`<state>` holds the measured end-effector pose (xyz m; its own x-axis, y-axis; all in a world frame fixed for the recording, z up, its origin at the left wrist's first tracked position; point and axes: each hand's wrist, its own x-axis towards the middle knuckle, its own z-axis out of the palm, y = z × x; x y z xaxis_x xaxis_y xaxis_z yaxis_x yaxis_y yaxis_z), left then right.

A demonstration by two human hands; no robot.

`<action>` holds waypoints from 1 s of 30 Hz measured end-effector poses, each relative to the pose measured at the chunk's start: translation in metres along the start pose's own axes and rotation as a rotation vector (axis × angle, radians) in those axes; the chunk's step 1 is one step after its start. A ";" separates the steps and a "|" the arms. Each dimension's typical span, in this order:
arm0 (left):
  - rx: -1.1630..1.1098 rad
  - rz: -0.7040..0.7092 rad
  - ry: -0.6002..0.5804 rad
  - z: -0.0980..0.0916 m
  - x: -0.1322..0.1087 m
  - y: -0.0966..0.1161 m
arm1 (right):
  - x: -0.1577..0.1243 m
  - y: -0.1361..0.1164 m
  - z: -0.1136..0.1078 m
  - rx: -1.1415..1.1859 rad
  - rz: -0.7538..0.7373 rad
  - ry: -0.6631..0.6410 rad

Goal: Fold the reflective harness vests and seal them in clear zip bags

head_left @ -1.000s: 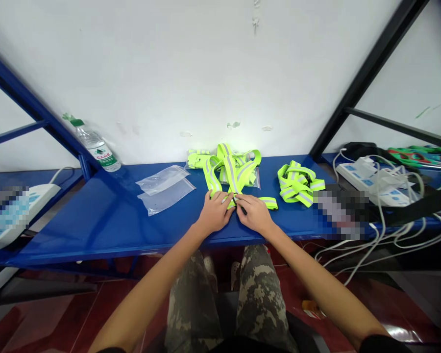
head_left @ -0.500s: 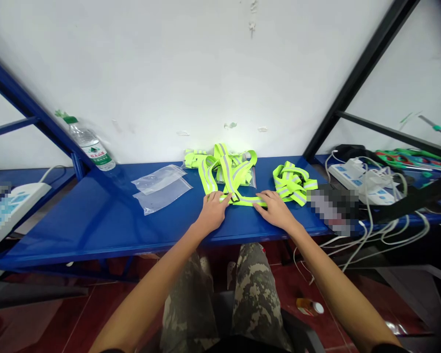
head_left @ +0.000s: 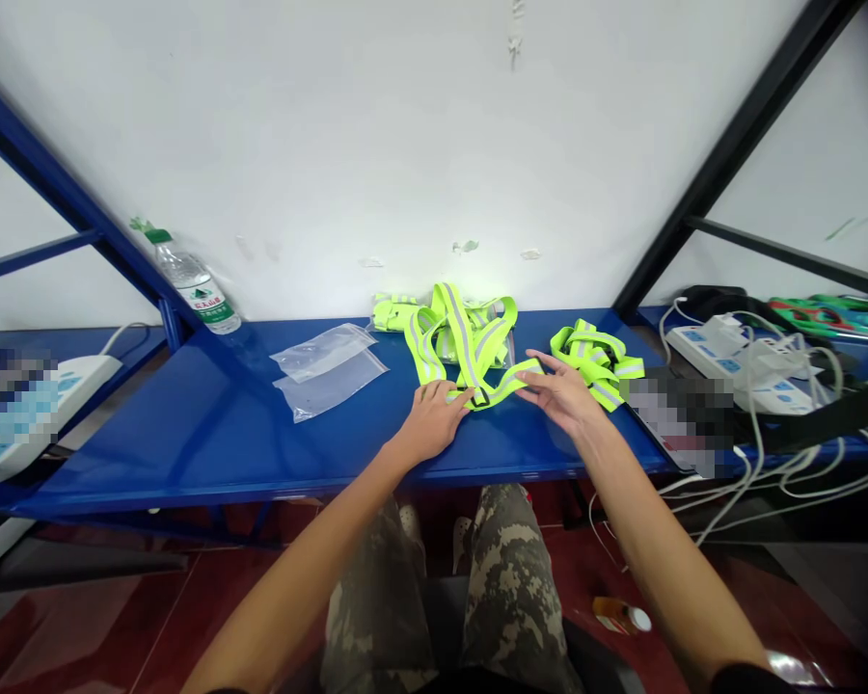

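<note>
A neon-yellow reflective strap vest [head_left: 470,352] with grey stripes lies looped on the blue table. My left hand [head_left: 435,418] rests on its near edge, fingers curled over the strap beside a black slider buckle. My right hand [head_left: 562,393] pinches the strap's right end between thumb and fingers, where a black piece shows, and holds it slightly raised. To the right sits a second bundled reflective strap vest [head_left: 585,349]. Another folded yellow piece [head_left: 394,313] lies behind, near the wall. Two clear plastic bags [head_left: 333,386] lie flat to the left, overlapping.
A water bottle [head_left: 197,289] leans at the table's back left corner. A blurred-out phone-like object [head_left: 672,419] lies at the right edge. Power strips [head_left: 723,361] and white cables crowd the right side, with another power strip [head_left: 50,410] at left. A black post [head_left: 738,154] rises at right.
My right hand has turned and lifted the strap's right end off the table, where it lay flat before. My left hand stays on the strap. The view has shifted slightly left.
</note>
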<state>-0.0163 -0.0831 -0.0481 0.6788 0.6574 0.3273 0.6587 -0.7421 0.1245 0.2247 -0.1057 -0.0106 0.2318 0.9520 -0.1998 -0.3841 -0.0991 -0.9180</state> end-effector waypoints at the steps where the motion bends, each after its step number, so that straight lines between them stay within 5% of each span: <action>1: 0.002 -0.002 -0.003 -0.001 0.001 0.002 | -0.001 0.004 0.006 0.027 -0.028 0.023; 5: 0.017 0.009 -0.019 -0.002 0.001 0.007 | -0.003 0.032 0.029 -0.246 -0.348 0.001; 11: -0.116 0.008 0.059 0.001 -0.003 0.004 | -0.006 0.066 0.044 -0.959 -0.754 -0.295; 19: -0.517 -0.118 0.276 0.000 -0.002 -0.003 | -0.004 0.067 0.044 -1.162 -0.890 -0.472; 24: -0.543 -0.205 0.285 0.000 -0.001 -0.007 | 0.005 0.057 0.052 -1.133 -1.024 -0.474; 30: -0.492 -0.196 0.328 0.000 -0.001 -0.003 | 0.007 0.052 0.045 -1.321 -1.013 -0.566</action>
<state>-0.0190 -0.0814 -0.0485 0.3738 0.7707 0.5160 0.4811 -0.6368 0.6025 0.1661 -0.0916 -0.0446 -0.5227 0.7280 0.4435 0.6851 0.6684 -0.2897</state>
